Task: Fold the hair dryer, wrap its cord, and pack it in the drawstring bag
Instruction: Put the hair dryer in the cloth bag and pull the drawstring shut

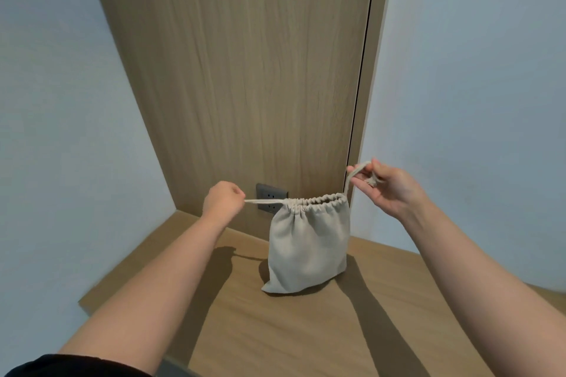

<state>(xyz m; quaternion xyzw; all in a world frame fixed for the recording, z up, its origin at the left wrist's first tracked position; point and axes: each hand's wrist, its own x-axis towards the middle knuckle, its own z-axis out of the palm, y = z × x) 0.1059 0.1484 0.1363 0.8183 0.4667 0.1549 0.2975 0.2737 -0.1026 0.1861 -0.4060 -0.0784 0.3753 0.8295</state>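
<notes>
A beige cloth drawstring bag [307,248] stands upright on the wooden tabletop [306,330], its mouth gathered but still partly gaping. My left hand [223,199] is closed on the left drawstring [265,201], which runs taut and level from the bag's rim. My right hand [389,187] pinches the right drawstring loop [355,173] above and to the right of the rim. The bag bulges a little. The hair dryer and its cord are hidden from view.
A wood-grain wall panel [245,70] rises behind the bag, with a dark power socket [271,197] just left of the bag's rim. Pale walls stand at both sides. The tabletop's left edge runs diagonally at the lower left.
</notes>
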